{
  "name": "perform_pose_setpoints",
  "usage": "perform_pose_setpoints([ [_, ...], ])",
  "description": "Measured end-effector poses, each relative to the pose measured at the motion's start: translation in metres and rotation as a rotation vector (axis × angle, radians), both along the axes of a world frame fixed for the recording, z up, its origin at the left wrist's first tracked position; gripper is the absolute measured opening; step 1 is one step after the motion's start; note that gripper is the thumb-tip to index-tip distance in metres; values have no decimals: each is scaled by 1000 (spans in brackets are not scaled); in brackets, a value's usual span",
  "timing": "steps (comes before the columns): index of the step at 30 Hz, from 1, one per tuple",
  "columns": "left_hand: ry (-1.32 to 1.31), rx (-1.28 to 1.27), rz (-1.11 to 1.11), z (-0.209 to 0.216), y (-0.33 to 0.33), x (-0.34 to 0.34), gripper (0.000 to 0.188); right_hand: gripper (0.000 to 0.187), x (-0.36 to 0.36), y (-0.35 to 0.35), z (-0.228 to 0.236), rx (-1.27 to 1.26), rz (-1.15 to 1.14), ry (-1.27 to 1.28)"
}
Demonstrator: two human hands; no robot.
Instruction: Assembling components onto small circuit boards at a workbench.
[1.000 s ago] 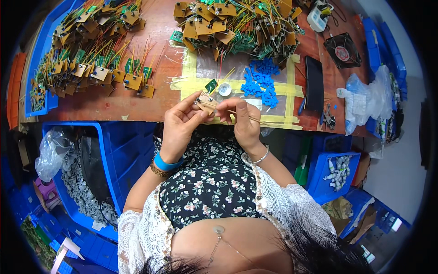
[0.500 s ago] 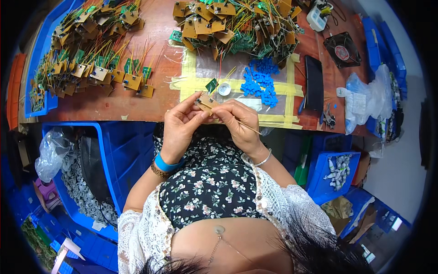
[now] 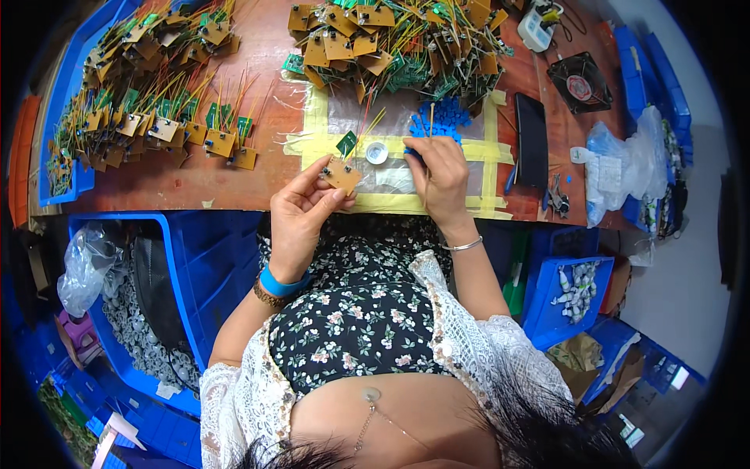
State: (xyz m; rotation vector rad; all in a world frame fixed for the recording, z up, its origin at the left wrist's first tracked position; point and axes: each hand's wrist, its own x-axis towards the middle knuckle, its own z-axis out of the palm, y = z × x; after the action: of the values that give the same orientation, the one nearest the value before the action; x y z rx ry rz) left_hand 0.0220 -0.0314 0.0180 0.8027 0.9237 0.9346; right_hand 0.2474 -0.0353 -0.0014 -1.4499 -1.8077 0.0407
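Note:
My left hand (image 3: 301, 215) pinches a tan circuit board (image 3: 342, 177) by its edge, low over the near part of the table. Just beyond that board is a small green circuit board (image 3: 346, 143), with yellow and red wires near it. My right hand (image 3: 445, 178) is closed around a thin wooden stick (image 3: 432, 117), which points away from me. Its fingertips are at the near edge of a pile of small blue plastic parts (image 3: 449, 121); whether they grip one is unclear. Between the hands stands a small round white cap (image 3: 376, 153) on the taped sheet.
Wired circuit boards lie heaped at the back (image 3: 351, 43) and at the left (image 3: 141, 125). To the right are a black phone (image 3: 530, 141), a cooling fan (image 3: 580, 82), a power socket (image 3: 537, 30) and plastic bags (image 3: 625, 168). Blue crates (image 3: 176, 266) stand below the table edge.
My right hand has left the tan circuit board and moved right and away to the blue parts, taking the stick. My left hand keeps the board, whose face now shows more.

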Motion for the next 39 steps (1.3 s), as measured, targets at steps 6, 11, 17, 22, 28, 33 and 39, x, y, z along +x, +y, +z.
perform_pose_setpoints([
  [6,11,8,-34,-1,0,-1,48,22,-4,2,2,33,13,-141],
  [11,7,16,-69,-2,-2,3,45,22,-39,-9,27,-38,116,379],
  [17,12,65,-144,-2,-4,3,44,22,-58,-13,31,136,191,-32],
  [22,28,78,-139,-4,-5,3,43,22,-58,-16,30,116,221,-28],
  [28,3,73,-150,-2,-5,6,42,28,-57,-13,39,-14,114,119],
  [33,28,97,-149,-3,-5,4,40,26,-57,-12,39,-39,120,156],
  [39,39,78,-154,-5,-8,4,41,27,-57,-13,33,-9,143,124],
])
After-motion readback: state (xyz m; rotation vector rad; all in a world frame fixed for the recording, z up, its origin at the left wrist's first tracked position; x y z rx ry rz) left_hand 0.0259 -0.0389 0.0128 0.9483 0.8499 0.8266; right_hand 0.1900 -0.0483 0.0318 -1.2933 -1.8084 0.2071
